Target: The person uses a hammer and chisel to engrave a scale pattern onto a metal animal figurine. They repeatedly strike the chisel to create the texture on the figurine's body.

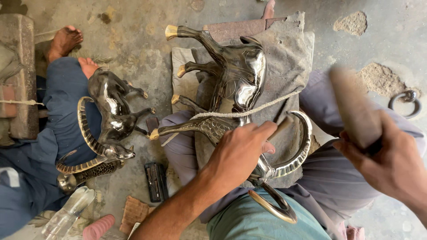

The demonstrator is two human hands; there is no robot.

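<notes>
Under left hand: the left hand (pixel 240 153) gripped a thin chisel-like punch (pixel 281 126) against the dark polished metal antelope figure (pixel 238 80).
Right hand: the right hand (pixel 387 155) clasped a blurred wooden mallet (pixel 353 106), raised.
Advice: punch wanted steadying; rope (pixel 249 111) taut.

My left hand (pixel 238 153) reaches toward twelve o'clock, fingers (pixel 262 130) curled shut. My right hand (pixel 391 162), at three o'clock, is raised, fist clenched.

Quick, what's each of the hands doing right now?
Left hand: closed around a thin chisel-like tool, set against the metal goat figure.
Right hand: closed on a wooden mallet, raised and blurred.
</notes>
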